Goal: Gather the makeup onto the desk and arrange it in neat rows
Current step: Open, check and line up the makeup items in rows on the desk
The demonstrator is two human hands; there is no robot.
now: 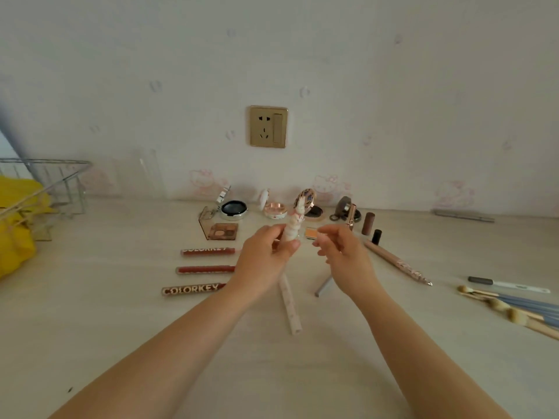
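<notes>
My left hand (266,252) grips a small cream and pink figure-shaped lipstick (292,226) upright above the desk (106,322). Just to its right, my right hand (341,252) hovers with its fingers apart, holding nothing. Three red COLORKEY tubes (205,270) lie in a column at the left. Several open compacts (233,209) stand in a row along the wall, with an eyeshadow palette (223,231) and an orange pan (311,233) in front. A long cream tube (289,306) lies below my hands.
A wire basket (57,182) with a yellow bag (18,225) stands at the far left. A pink pencil (397,263), a marker (508,285) and several brushes (508,313) lie at the right. A wall socket (268,126) sits above the compacts.
</notes>
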